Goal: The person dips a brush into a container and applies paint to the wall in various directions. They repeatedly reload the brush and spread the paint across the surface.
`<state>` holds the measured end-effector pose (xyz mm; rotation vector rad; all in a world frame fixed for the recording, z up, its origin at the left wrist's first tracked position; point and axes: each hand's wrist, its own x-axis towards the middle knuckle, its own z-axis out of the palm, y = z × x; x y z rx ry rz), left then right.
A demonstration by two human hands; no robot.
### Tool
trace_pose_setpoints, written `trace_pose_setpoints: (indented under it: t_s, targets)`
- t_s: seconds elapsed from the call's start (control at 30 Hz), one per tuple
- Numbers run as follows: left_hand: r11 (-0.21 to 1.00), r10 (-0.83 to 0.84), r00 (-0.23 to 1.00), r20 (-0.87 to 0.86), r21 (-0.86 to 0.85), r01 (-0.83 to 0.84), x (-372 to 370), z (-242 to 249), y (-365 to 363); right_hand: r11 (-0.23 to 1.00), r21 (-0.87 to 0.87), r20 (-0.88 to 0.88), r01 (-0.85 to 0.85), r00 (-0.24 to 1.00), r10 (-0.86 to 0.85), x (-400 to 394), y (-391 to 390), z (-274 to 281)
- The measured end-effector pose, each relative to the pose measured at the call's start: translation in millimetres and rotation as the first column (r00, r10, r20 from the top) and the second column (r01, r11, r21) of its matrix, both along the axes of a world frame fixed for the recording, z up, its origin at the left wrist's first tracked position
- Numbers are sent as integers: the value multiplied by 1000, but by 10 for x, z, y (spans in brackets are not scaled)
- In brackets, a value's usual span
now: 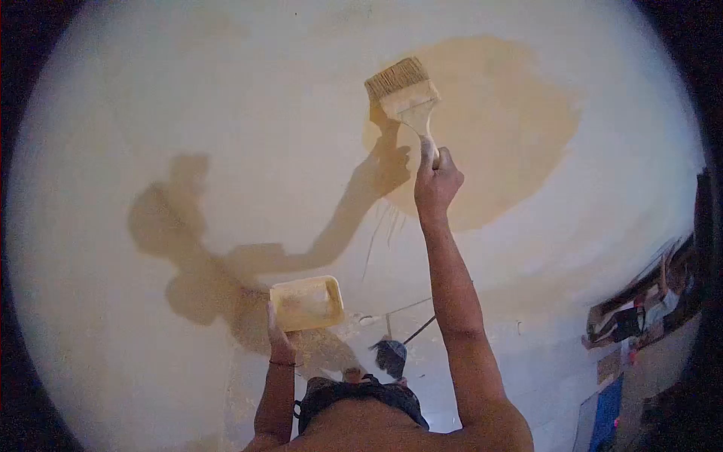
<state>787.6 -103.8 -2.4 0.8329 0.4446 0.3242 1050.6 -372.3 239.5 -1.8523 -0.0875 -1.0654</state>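
Observation:
My right hand (439,181) is raised and wrapped round the handle of a wide paintbrush (411,102). The brush's bristles point up and left, over the left edge of a darker yellow-tan painted patch (497,135) on the pale wall (263,98). Lower down, my left hand (280,339) grips a shallow yellow plastic tray (306,303) by its left side and underside. The tray tilts so its inside faces me, with smears of paint showing in it. Thin drips (376,241) run down from the patch's lower left edge.
My shadow (181,233) falls across the wall on the left. A dark object (390,357) with a thin rod lies low in the middle, near my body. On the right, shelves (640,301) hold mixed items, with a blue thing (606,410) below them.

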Motion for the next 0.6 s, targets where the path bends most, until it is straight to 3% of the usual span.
trace_pose_setpoints:
  t_s: [0.07, 0.17, 0.23, 0.3, 0.4, 0.53, 0.6]
  targets:
    - [1000, 17, 1000, 18, 8, -18, -16, 148, -7, 999, 15, -29, -38, 999, 38, 6, 33, -38]
    - [997, 67, 996, 50, 45, -69, 14, 122, -4, 976, -216, -16, 38, 999, -43, -108, 82, -1065]
    - [998, 54, 997, 47, -33, -53, 1, -9, 65, 984, -176, -71, -20, 997, 7, -303, 130, -1493]
    - [998, 57, 998, 20, -31, -56, -6, -55, 105, 994, -107, -234, -33, 972, 7, -289, 161, -1829]
    - [999, 33, 999, -16, 1, -33, -21, 21, 166, 996, -86, -132, -37, 991, 26, -174, 80, -1409]
    - [1000, 30, 999, -25, 11, -30, -31, -34, 259, 997, -58, -210, -51, 977, 38, -163, 17, -960]
    - [999, -2, 999, 47, -40, 4, -73, -42, 243, 956, -292, -156, -12, 987, -36, -129, 42, -1236]
